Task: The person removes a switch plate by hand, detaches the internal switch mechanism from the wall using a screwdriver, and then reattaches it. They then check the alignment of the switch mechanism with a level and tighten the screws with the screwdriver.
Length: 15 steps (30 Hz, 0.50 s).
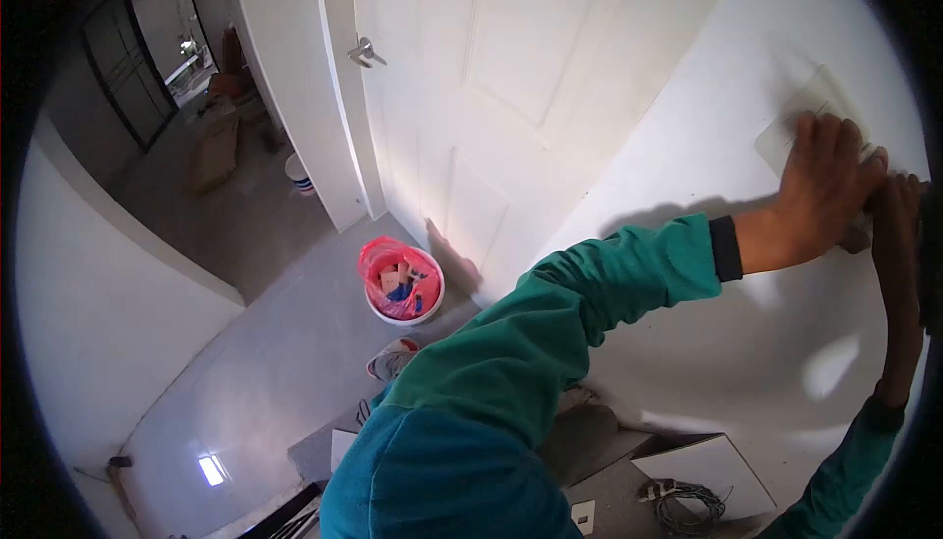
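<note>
My left hand (823, 186) reaches across to the white wall at the right, its fingers bent against the lower part of a pale square plate (786, 136). My right hand (892, 210) is raised close beside it, near the right edge of the view, with fingers curled. The two hands almost meet, and whatever lies between their fingers is hidden. Both arms wear green sleeves, the left one with a dark cuff. Part of the plate is covered by my left fingers.
A closed white door (511, 78) with a metal handle (365, 52) stands ahead. On the floor is a white bucket (432, 311) lined with a pink bag. Below lie a coiled dark cable (678, 519), a white panel (732, 465) and a small white plate (582, 516).
</note>
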Available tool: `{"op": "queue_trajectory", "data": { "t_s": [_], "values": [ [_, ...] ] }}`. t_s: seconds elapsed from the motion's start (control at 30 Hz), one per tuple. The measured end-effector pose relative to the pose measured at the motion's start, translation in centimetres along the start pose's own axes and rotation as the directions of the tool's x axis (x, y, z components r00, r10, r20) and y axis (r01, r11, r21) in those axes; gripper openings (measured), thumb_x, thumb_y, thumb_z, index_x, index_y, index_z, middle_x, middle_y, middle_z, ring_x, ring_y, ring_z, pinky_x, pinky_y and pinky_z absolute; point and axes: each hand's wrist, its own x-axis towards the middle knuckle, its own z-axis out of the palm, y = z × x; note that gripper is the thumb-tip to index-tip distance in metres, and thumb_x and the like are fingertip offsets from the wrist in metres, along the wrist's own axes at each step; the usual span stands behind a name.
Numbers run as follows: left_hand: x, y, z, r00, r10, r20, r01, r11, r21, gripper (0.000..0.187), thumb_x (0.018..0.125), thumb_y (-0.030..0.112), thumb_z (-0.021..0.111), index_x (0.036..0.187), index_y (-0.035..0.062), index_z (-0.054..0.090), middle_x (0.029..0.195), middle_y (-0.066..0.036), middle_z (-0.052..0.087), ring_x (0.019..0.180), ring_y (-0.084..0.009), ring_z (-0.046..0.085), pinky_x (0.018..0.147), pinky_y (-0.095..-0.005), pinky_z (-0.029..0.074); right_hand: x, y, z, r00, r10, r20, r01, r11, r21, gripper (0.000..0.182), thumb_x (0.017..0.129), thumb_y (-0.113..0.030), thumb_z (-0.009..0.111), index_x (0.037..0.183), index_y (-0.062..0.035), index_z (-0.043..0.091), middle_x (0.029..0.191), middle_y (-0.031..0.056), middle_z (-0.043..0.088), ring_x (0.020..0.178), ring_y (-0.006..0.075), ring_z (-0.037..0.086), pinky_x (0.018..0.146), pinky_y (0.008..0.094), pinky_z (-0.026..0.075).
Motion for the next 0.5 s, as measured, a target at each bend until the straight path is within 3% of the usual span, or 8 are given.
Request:
{"op": "queue_trajectory", "data": {
  "t_s": [0.03, 0.07, 0.1, 0.13, 0.2, 0.3, 0.4, 0.5],
  "values": [
    [-0.3, 0.1, 0.5, 0.999, 0.003, -0.045, -0.005, 0.999, -0.048, 0.090, 0.040, 0.051, 0.082, 0.118, 0.0119, 0.060, 0.105, -0.019, 0.049, 0.099, -0.0358, 0.044, 0.088, -0.0513, 0.030, 0.5, -0.1, -0.4, 0.998, -0.012, -0.064, 0.009, 0.999, -0.044, 0.012, 0.079, -0.014, 0.065, 0.084, -0.0070, 0.056, 0.074, 0.0074, 0.056, 0.073, 0.0245, 0.054, 0.072, 0.0388, 0.041],
    [-0.3, 0.1, 0.7, 0.998, 0.000, -0.066, -0.005, 0.998, -0.068, 0.090, 0.040, 0.050, 0.083, 0.118, 0.0116, 0.060, 0.105, -0.019, 0.049, 0.099, -0.0359, 0.044, 0.089, -0.0511, 0.030, 1.0, -0.4, -1.0, 0.991, -0.027, -0.128, 0.016, 0.996, -0.090, 0.025, 0.081, -0.025, 0.070, 0.066, -0.0110, 0.056, 0.056, 0.0029, 0.054, 0.055, 0.0198, 0.052, 0.059, 0.0364, 0.038],
    [-0.3, 0.2, 0.7, 0.996, -0.002, -0.087, -0.006, 0.996, -0.089, 0.090, 0.039, 0.049, 0.083, 0.118, 0.0112, 0.060, 0.105, -0.020, 0.049, 0.099, -0.0360, 0.044, 0.089, -0.0509, 0.030, 1.0, -0.6, -1.4, 0.991, -0.031, -0.129, 0.021, 0.996, -0.081, 0.025, 0.081, -0.025, 0.070, 0.066, -0.0110, 0.056, 0.056, 0.0029, 0.054, 0.055, 0.0198, 0.052, 0.059, 0.0364, 0.038],
    [-0.1, 0.1, 0.5, 0.998, 0.018, -0.064, -0.020, 0.999, -0.036, 0.090, 0.039, 0.048, 0.083, 0.117, 0.0100, 0.060, 0.106, -0.020, 0.048, 0.100, -0.0368, 0.043, 0.091, -0.0513, 0.030, 1.0, -1.1, -2.0, 0.988, 0.119, 0.100, -0.123, 0.992, 0.036, 0.024, 0.083, -0.021, 0.068, 0.065, -0.0105, 0.055, 0.055, 0.0032, 0.053, 0.055, 0.0196, 0.051, 0.059, 0.0356, 0.037],
    [-0.1, 0.0, 0.7, 0.999, 0.033, -0.035, -0.032, 0.999, 0.024, 0.091, 0.038, 0.047, 0.083, 0.117, 0.0088, 0.060, 0.108, -0.021, 0.048, 0.102, -0.0376, 0.043, 0.092, -0.0517, 0.029, 1.9, -1.5, -3.3, 0.979, -0.031, -0.201, 0.022, 0.999, -0.046, 0.027, 0.084, -0.016, 0.066, 0.061, -0.0101, 0.052, 0.053, 0.0033, 0.051, 0.053, 0.0191, 0.049, 0.058, 0.0348, 0.036],
    [-0.3, 0.0, 1.4, 0.999, -0.004, -0.033, -0.001, 0.991, -0.134, 0.090, 0.039, 0.045, 0.083, 0.117, 0.0063, 0.060, 0.110, -0.024, 0.047, 0.105, -0.0406, 0.043, 0.095, -0.0549, 0.028, 2.0, -1.5, -3.2, 0.987, -0.044, -0.157, 0.034, 0.997, -0.063, 0.025, 0.084, -0.017, 0.065, 0.063, -0.0101, 0.054, 0.053, 0.0028, 0.051, 0.051, 0.0190, 0.048, 0.059, 0.0347, 0.036],
    [-0.7, 0.1, 1.8, 0.997, 0.012, -0.070, -0.020, 0.993, -0.116, 0.082, 0.046, 0.043, 0.081, 0.116, 0.0057, 0.061, 0.111, -0.027, 0.047, 0.106, -0.0436, 0.043, 0.096, -0.0582, 0.027, 1.5, -1.2, -2.7, 0.998, -0.026, -0.060, 0.022, 0.998, -0.066, 0.024, 0.085, -0.018, 0.065, 0.065, -0.0100, 0.055, 0.052, 0.0022, 0.049, 0.051, 0.0182, 0.045, 0.059, 0.0343, 0.035],
    [-0.6, 0.0, 2.9, 0.981, 0.071, -0.180, -0.067, 0.997, 0.029, 0.073, 0.053, 0.041, 0.077, 0.115, 0.0052, 0.061, 0.111, -0.030, 0.047, 0.105, -0.0454, 0.043, 0.095, -0.0598, 0.027, 1.4, -1.3, -3.5, 0.991, -0.034, -0.129, 0.031, 0.999, -0.023, 0.027, 0.086, -0.016, 0.064, 0.062, -0.0107, 0.052, 0.051, 0.0018, 0.047, 0.050, 0.0177, 0.043, 0.058, 0.0340, 0.033]
  ]
}}
